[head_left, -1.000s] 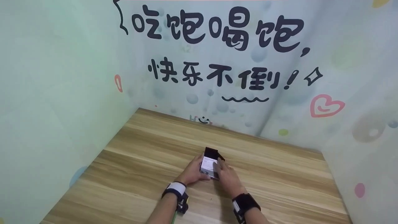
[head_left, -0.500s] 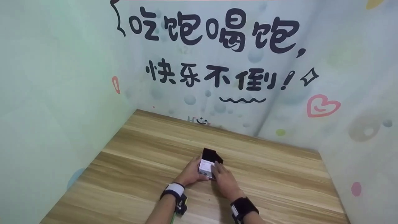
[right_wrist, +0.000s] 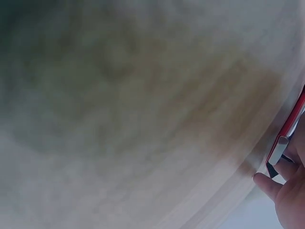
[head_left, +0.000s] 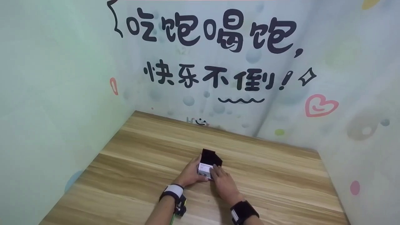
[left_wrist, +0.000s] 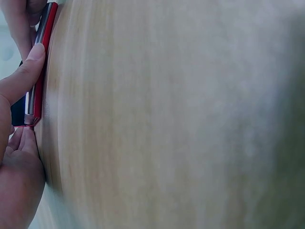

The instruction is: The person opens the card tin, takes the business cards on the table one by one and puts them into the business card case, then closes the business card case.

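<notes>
A small flat case stands partly unfolded between both hands on the table. In the head view its black flap (head_left: 207, 156) rises at the far side, with a second dark flap angled off to the right. Below that lies a white printed face (head_left: 204, 167). The left wrist view shows a red outer edge (left_wrist: 48, 33) beside a silvery strip. My left hand (head_left: 189, 173) holds the left side, its thumb along the near edge. My right hand (head_left: 225, 185) has fingertips over the right part of the white face; its thumb is hidden in the head view.
The wood-grain table (head_left: 150, 147) extends around the hands. Printed walls, one of them a left wall (head_left: 56, 103), rise at its left, back and right. Each wrist wears a band with a camera, such as the black band (head_left: 244, 212) on the right.
The right fingers have slid toward the near edge of the case. More black shows at the far side and less of the white face. The left hand keeps its hold.
</notes>
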Motion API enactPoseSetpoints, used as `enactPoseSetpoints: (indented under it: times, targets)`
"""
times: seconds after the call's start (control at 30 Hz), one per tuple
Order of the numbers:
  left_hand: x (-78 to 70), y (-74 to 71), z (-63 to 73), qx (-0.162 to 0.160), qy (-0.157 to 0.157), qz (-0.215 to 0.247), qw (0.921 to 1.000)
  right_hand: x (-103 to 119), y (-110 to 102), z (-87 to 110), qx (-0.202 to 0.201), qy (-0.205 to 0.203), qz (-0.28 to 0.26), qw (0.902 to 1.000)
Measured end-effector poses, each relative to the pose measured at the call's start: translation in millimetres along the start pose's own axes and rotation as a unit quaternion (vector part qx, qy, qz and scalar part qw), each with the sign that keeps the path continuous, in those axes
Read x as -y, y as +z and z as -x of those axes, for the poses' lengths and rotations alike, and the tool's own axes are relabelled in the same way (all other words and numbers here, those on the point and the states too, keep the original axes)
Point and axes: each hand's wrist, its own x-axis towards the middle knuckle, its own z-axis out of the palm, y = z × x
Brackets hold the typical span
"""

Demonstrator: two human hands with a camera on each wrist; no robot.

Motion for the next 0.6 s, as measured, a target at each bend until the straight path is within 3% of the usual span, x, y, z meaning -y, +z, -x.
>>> enactPoseSetpoints:
  times: [0.33, 0.6]
  targets:
    - [0.6, 0.4, 0.3, -0.002, 0.013, -0.033, 0.9994, 11, -7, 3.9, 0.019, 0.021, -0.018, 0.9994]
    - [-1.5, 1.2, 1.6, -0.008, 0.024, -0.018, 0.9995, 17, -12, 6.9, 0.027, 0.018, -0.006, 0.9995]
